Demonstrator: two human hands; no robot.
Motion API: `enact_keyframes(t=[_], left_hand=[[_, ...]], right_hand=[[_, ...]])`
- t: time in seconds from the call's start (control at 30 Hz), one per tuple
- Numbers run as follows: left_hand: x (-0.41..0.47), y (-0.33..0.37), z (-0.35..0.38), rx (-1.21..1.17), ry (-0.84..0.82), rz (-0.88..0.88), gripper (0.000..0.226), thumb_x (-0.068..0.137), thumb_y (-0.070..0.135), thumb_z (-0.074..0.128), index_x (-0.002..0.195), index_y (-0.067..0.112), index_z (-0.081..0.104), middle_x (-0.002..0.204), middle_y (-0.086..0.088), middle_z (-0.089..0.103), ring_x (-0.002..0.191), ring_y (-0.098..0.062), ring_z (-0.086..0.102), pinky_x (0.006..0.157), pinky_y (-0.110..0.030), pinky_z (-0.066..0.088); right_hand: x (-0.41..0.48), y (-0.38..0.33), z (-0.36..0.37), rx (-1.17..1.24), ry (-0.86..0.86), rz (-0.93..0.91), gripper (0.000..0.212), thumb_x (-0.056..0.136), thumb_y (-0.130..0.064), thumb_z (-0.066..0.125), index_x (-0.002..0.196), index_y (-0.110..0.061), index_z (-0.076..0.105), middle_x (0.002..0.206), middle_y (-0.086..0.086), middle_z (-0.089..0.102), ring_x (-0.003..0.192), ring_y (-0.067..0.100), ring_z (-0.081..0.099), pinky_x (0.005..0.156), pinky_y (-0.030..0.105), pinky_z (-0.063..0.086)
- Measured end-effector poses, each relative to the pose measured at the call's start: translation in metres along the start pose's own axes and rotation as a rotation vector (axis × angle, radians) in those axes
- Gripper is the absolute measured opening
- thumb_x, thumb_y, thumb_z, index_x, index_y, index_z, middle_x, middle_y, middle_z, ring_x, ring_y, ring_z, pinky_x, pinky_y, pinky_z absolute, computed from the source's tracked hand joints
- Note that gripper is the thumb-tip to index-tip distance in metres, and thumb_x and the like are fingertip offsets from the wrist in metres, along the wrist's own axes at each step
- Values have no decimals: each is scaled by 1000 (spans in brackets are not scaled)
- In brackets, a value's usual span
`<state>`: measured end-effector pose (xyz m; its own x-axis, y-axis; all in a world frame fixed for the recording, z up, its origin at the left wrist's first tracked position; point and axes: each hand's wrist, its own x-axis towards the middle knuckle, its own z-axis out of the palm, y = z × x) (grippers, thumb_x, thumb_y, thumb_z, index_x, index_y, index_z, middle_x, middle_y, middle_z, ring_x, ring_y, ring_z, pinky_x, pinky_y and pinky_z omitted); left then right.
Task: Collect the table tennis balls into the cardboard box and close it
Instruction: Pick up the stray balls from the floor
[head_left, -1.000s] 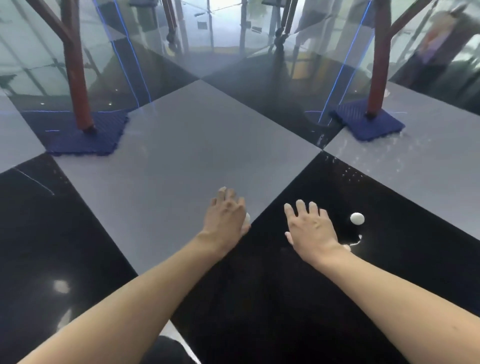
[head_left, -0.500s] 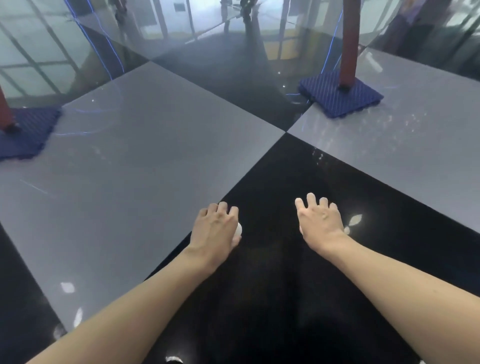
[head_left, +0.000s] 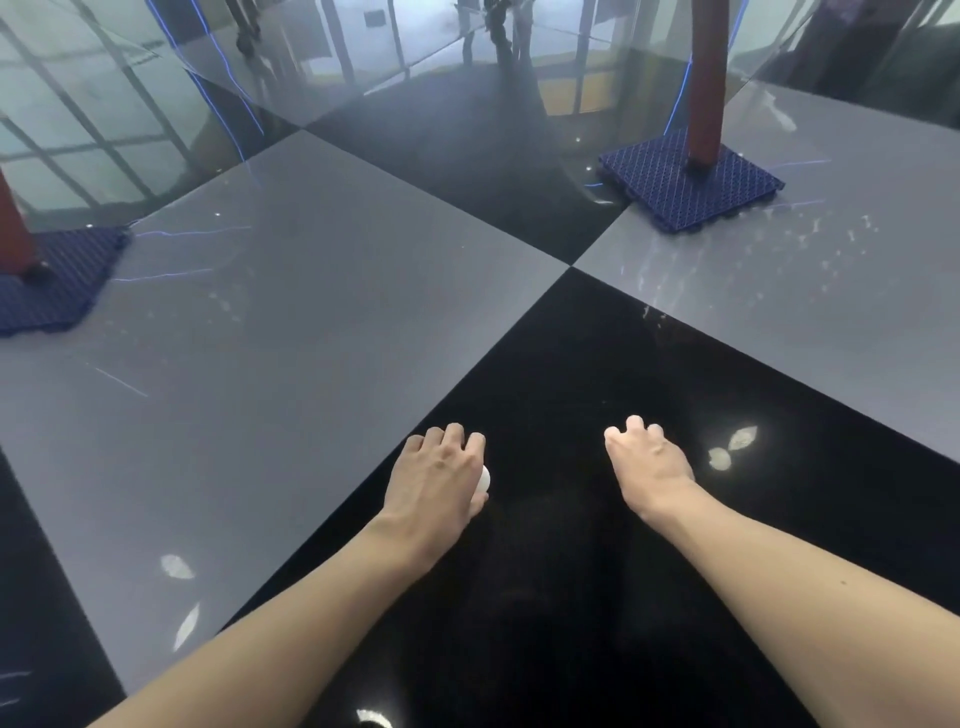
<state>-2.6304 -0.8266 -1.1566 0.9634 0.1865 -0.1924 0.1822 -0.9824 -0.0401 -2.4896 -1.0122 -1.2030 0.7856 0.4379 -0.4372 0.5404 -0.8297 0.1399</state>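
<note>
A white table tennis ball (head_left: 484, 478) peeks out at the thumb side of my left hand (head_left: 439, 480), which is curled around it just above the black floor tile (head_left: 571, 364). My right hand (head_left: 647, 462) hovers palm down over the same tile with its fingers bent under. Whatever is beneath that palm is hidden. Two pale patches (head_left: 742, 437) to the right of it look like light glints on the glossy tile. No cardboard box is in view.
The floor is large glossy grey (head_left: 291, 332) and black tiles. Red posts stand on blue plastic mats at the far right (head_left: 691, 187) and the far left (head_left: 47, 280). Glass panels and reflections fill the background.
The view has swung left and tilted down. My left hand stays curled on its ball. My right hand's fingers, spread a second ago, have bent under.
</note>
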Motion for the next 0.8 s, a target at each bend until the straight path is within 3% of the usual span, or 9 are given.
enact_keyframes(t=[0.13,0.3,0.4,0.47,0.6,0.73,0.8], left_hand=[[-13,-12,-22,28,-7,-16,29,94,37,57,114,17,47,114,-3,56,103,-24,56,92,-34,42],[-39,-47,-75,6,-8,-79,31,95,35,60,116,16,48,115,-3,59,103,-24,59,90,-33,41],[-56,-67,-114,-49,5,-116,28,94,29,64,113,16,48,114,-2,60,103,-23,58,88,-32,41],[-72,-77,-140,-75,14,-132,25,92,19,65,110,16,48,113,-3,61,102,-24,59,87,-32,41],[-109,-89,-207,-119,8,-151,22,92,10,62,109,13,49,110,-5,63,104,-27,62,86,-35,46],[-154,-91,-298,-180,32,-235,23,96,15,60,116,12,49,115,-7,62,105,-28,63,73,-32,41],[-177,-90,-347,-193,22,-274,25,98,17,57,122,12,48,119,-9,61,107,-29,62,75,-34,43]], right_hand=[[-16,-18,-29,6,92,-62,41,79,6,62,111,-14,46,106,6,50,95,24,55,62,30,43],[-53,-56,-90,-55,221,-170,30,91,-18,61,117,-16,46,98,2,61,90,23,60,65,30,42],[-79,-80,-130,-105,282,-247,47,92,-29,64,129,-14,41,92,2,66,90,22,61,70,31,44],[-97,-97,-158,-109,284,-306,62,87,-24,71,136,-11,36,95,3,68,93,22,62,79,32,48],[-139,-121,-228,-108,297,-414,59,79,1,71,127,-12,40,101,4,66,95,23,63,79,32,50],[-196,-130,-316,-97,284,-555,69,78,6,71,135,-11,35,112,6,61,105,23,59,86,30,49],[-228,-130,-364,-103,298,-592,66,77,8,71,132,-9,38,114,6,59,108,23,58,88,30,49]])
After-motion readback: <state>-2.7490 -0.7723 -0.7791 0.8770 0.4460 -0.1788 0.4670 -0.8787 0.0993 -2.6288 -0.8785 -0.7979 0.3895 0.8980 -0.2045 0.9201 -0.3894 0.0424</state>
